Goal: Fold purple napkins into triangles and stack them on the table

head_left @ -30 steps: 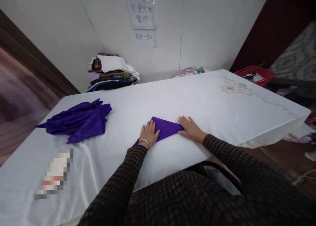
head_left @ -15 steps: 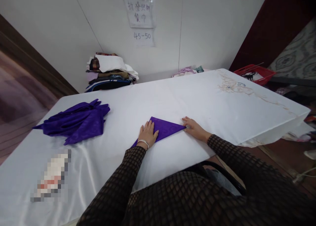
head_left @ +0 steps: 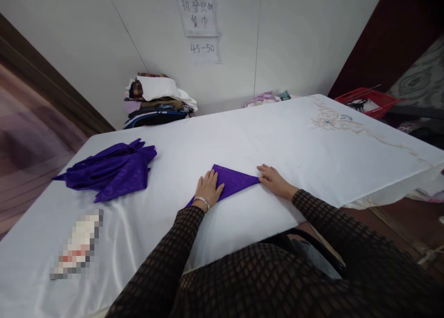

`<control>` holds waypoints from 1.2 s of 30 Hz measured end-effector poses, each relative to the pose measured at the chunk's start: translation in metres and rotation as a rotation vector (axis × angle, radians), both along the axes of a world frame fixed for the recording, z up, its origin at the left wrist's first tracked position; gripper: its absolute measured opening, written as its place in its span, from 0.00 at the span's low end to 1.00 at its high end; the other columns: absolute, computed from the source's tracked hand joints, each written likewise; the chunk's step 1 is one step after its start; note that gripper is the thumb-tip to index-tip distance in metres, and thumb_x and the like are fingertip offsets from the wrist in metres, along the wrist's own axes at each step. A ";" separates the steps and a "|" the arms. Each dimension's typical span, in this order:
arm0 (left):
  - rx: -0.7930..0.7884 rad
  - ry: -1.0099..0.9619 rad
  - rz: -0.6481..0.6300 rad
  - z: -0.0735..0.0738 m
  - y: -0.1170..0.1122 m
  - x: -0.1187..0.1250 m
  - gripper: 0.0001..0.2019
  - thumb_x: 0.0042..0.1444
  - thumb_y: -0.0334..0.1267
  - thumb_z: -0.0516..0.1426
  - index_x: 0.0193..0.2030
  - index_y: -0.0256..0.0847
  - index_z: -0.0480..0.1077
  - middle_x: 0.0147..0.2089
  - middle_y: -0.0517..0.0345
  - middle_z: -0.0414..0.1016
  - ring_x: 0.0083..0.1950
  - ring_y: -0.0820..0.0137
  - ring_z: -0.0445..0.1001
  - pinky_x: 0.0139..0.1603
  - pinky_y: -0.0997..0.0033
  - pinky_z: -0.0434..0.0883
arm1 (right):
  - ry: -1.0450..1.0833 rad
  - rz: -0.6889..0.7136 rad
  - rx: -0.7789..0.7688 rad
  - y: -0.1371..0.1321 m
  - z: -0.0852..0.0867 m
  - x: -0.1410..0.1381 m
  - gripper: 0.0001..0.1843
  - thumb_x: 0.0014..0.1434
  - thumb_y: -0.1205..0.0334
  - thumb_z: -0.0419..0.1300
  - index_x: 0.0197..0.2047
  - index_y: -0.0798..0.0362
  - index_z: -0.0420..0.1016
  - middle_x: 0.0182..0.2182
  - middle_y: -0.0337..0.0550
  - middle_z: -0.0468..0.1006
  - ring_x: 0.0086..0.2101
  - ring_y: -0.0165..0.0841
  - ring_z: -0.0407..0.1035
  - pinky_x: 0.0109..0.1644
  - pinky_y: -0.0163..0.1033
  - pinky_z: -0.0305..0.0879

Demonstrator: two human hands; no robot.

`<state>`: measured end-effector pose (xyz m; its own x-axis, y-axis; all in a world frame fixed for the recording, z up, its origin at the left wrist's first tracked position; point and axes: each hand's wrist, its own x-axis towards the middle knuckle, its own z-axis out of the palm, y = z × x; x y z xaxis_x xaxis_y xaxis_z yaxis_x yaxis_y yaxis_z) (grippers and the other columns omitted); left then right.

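Note:
A purple cloth napkin (head_left: 233, 179), folded into a triangle, lies on the white tablecloth in front of me. My left hand (head_left: 208, 188), with a silver bracelet at the wrist, rests flat on its left part, fingers extended and thumb apart. The napkin's lower left corner shows beside that wrist; the part beneath the palm is hidden. At the right tip, my right hand (head_left: 274, 179) has the pointed corner between thumb and fingers. Farther left sits a loose pile of purple napkins (head_left: 111, 170) with several pointed corners sticking out.
Folded clothes (head_left: 157, 100) are stacked beyond the table's back edge, near the wall. A pixelated object (head_left: 78, 244) lies at the front left. A red basket (head_left: 367, 102) stands past the far right corner. Embroidery (head_left: 333, 121) marks the white tablecloth (head_left: 294, 137).
The view has shifted slightly, so the surroundings sit a little farther right. My right fingers have closed in on the napkin's tip; my left hand stays flat on the cloth.

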<state>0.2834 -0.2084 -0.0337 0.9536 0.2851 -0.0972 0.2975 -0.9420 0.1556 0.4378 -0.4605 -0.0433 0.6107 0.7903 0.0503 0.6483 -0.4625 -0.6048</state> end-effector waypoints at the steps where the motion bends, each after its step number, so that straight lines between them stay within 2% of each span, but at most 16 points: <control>1: -0.019 0.004 0.006 0.000 0.001 0.001 0.31 0.63 0.51 0.40 0.68 0.32 0.49 0.71 0.48 0.43 0.72 0.60 0.40 0.68 0.51 0.43 | -0.006 -0.012 0.002 0.001 0.000 -0.001 0.11 0.60 0.58 0.50 0.30 0.52 0.69 0.62 0.50 0.62 0.64 0.41 0.46 0.64 0.57 0.38; 6: -0.089 0.024 0.039 0.003 0.003 0.003 0.35 0.62 0.57 0.39 0.67 0.33 0.50 0.71 0.46 0.43 0.72 0.59 0.40 0.68 0.51 0.44 | -0.005 -0.060 0.025 0.003 0.000 -0.005 0.09 0.58 0.60 0.52 0.28 0.52 0.69 0.61 0.50 0.63 0.64 0.41 0.47 0.64 0.56 0.39; 12: 0.040 0.013 0.010 0.001 -0.003 0.000 0.37 0.61 0.58 0.41 0.68 0.31 0.48 0.71 0.45 0.42 0.72 0.59 0.40 0.68 0.52 0.43 | -0.047 -0.140 0.027 0.006 -0.003 -0.009 0.07 0.55 0.62 0.54 0.27 0.52 0.69 0.60 0.51 0.65 0.62 0.42 0.51 0.64 0.55 0.41; 14: 0.068 0.001 0.006 0.000 -0.004 -0.001 0.36 0.61 0.58 0.40 0.68 0.31 0.49 0.71 0.45 0.43 0.71 0.58 0.41 0.68 0.52 0.44 | -0.071 -0.173 0.022 0.005 -0.002 -0.011 0.06 0.55 0.63 0.54 0.31 0.53 0.71 0.59 0.51 0.65 0.62 0.42 0.52 0.64 0.55 0.43; 16: 0.085 -0.009 0.004 -0.001 -0.005 -0.001 0.36 0.61 0.58 0.40 0.68 0.32 0.50 0.71 0.45 0.44 0.71 0.58 0.42 0.68 0.52 0.45 | -0.126 -0.194 0.022 0.005 0.003 -0.017 0.10 0.56 0.64 0.53 0.40 0.54 0.72 0.60 0.53 0.64 0.62 0.43 0.52 0.63 0.57 0.43; 18: 0.093 -0.009 0.001 -0.001 -0.005 -0.001 0.36 0.61 0.58 0.40 0.68 0.32 0.50 0.71 0.45 0.44 0.71 0.58 0.42 0.68 0.52 0.46 | -0.225 -0.142 0.035 0.008 0.010 -0.030 0.18 0.58 0.65 0.51 0.51 0.56 0.69 0.61 0.55 0.61 0.63 0.43 0.48 0.64 0.58 0.41; 21: 0.101 -0.003 -0.003 -0.001 -0.005 -0.001 0.36 0.61 0.57 0.40 0.68 0.31 0.50 0.71 0.44 0.44 0.71 0.58 0.42 0.68 0.51 0.46 | -0.338 0.117 0.040 0.019 0.019 -0.063 0.26 0.62 0.62 0.49 0.62 0.57 0.59 0.65 0.55 0.55 0.65 0.42 0.40 0.66 0.57 0.36; 24: 0.117 -0.009 -0.007 -0.002 -0.005 -0.001 0.35 0.62 0.56 0.39 0.68 0.30 0.49 0.71 0.44 0.44 0.71 0.58 0.42 0.68 0.52 0.46 | -0.341 0.407 -0.006 0.039 0.017 -0.096 0.33 0.63 0.52 0.50 0.66 0.58 0.52 0.66 0.56 0.50 0.66 0.42 0.37 0.66 0.55 0.35; 26: 0.125 -0.002 -0.012 -0.003 -0.004 -0.001 0.34 0.63 0.53 0.39 0.68 0.30 0.49 0.71 0.44 0.44 0.71 0.59 0.42 0.68 0.53 0.46 | -0.335 0.502 -0.030 0.051 0.013 -0.108 0.38 0.62 0.45 0.50 0.67 0.60 0.49 0.66 0.58 0.48 0.66 0.43 0.36 0.66 0.55 0.35; 28: 0.128 0.009 -0.014 -0.003 -0.003 -0.001 0.32 0.63 0.51 0.39 0.68 0.30 0.49 0.71 0.45 0.44 0.71 0.59 0.41 0.68 0.53 0.45 | -0.333 0.518 -0.046 0.059 0.009 -0.109 0.41 0.61 0.42 0.50 0.68 0.61 0.47 0.66 0.59 0.47 0.66 0.43 0.36 0.67 0.54 0.35; 31: 0.126 -0.001 -0.016 -0.003 -0.004 -0.001 0.33 0.63 0.53 0.40 0.68 0.31 0.49 0.71 0.45 0.44 0.71 0.59 0.42 0.68 0.53 0.46 | -0.318 0.468 -0.075 0.058 0.007 -0.097 0.41 0.61 0.41 0.49 0.68 0.61 0.47 0.66 0.58 0.48 0.66 0.43 0.39 0.67 0.53 0.36; 36: 0.107 -0.007 -0.005 0.000 -0.006 -0.001 0.36 0.62 0.57 0.39 0.68 0.30 0.49 0.71 0.44 0.44 0.71 0.58 0.42 0.68 0.51 0.46 | -0.329 0.358 -0.112 0.028 0.008 -0.067 0.37 0.63 0.41 0.45 0.67 0.58 0.51 0.65 0.57 0.52 0.65 0.43 0.42 0.66 0.54 0.38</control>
